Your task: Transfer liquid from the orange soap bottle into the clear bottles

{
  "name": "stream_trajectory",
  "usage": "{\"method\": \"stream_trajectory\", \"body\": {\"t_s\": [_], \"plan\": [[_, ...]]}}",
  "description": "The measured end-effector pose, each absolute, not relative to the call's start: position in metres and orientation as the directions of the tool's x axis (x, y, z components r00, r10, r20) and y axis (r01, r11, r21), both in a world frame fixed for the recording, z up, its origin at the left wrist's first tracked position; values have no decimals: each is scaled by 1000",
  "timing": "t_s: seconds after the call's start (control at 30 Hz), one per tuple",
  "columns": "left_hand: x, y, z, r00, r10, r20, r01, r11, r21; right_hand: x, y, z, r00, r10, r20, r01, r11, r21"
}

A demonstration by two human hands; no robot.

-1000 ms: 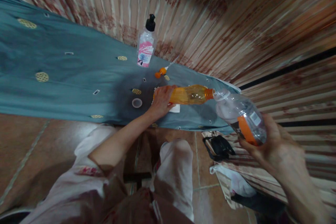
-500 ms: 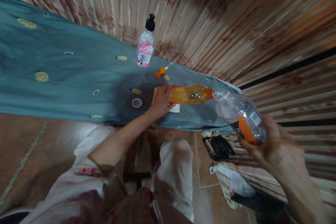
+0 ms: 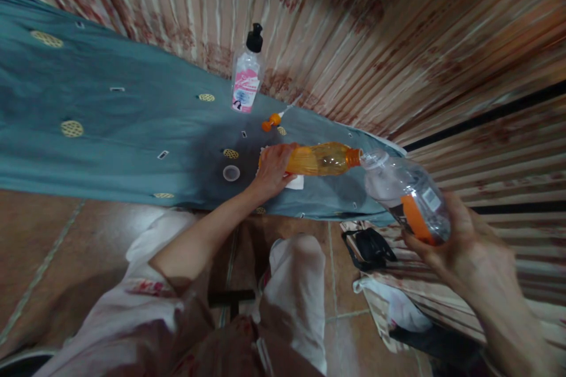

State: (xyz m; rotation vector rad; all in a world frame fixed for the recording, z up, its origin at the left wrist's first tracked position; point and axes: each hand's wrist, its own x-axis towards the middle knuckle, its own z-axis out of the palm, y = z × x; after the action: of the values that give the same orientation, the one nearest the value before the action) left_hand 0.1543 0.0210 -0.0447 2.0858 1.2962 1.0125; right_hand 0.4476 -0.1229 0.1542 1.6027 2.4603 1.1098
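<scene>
Left hand wrapped around the base end of the orange bottle, grip clamped on it. The bottle is held near level over the counter, close to its near edge toward the right end. Its long axis runs left to right and its open orange neck points right.

Right hand grips the clear bottle around its lower body, fingers closed under it, out past the counter's right end. That bottle tilts, mouth up-left, base down-right toward the palm.

Key relation: the clear bottle's mouth sits just beside the orange neck, mouth to mouth. Touching or a hair apart, can't tell. The two axes meet at an angle, orange flat and clear slanting. Left hand is nearer the orange bottle's base, right hand farther from the joint.

On the counter: a white cap left of the left hand, an orange cap behind it, and a pump bottle upright at the far edge.
</scene>
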Motion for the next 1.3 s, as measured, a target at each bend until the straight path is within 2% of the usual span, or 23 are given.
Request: {"method": "stream_trajectory", "body": {"t_s": [0.2,0.77,1.3], "plan": [[156,21,-46,265,898,353,558,-441,703,449,-124,152,-423,825,376,833,191,519],[154,21,-41,298,900,319,569,-436,697,445,-121,155,-512,777,367,774,231,590],[155,22,-44,293,890,348,572,-455,682,450,-123,153,-451,815,365,810,202,551]]}}
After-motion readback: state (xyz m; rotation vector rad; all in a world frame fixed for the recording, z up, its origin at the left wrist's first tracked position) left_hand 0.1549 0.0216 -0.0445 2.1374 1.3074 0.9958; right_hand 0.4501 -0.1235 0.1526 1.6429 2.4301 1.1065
